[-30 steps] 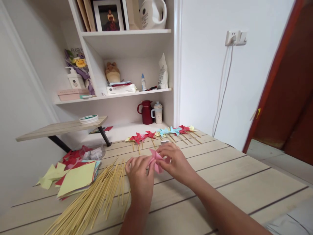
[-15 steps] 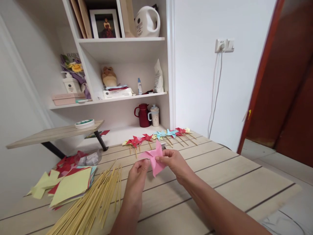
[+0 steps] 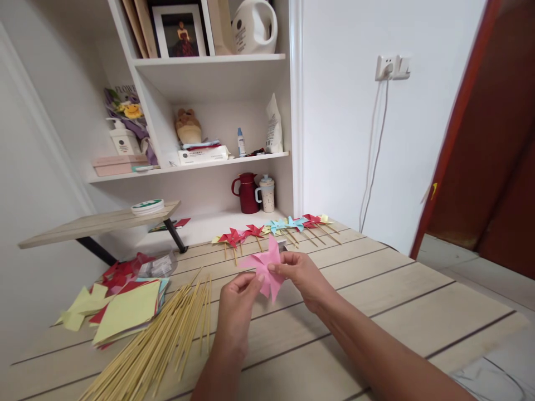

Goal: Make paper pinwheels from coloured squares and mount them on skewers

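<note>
1. Left hand (image 3: 238, 303) and right hand (image 3: 301, 274) pinch a pink folded-paper pinwheel (image 3: 266, 268) above the plank table (image 3: 376, 301).
2. Thin bamboo sticks (image 3: 163, 340) lie left.

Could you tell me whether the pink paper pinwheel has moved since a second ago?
Yes. The pink paper pinwheel, held by both hands, has risen off the pale wooden table: earlier it lay low by the tabletop, now it overlaps the row of finished pinwheels behind.

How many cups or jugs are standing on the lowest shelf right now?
2: a dark red jug and, touching its right side, a speckled lidded mug, both at the shelf's right end. None seems hidden.
</note>
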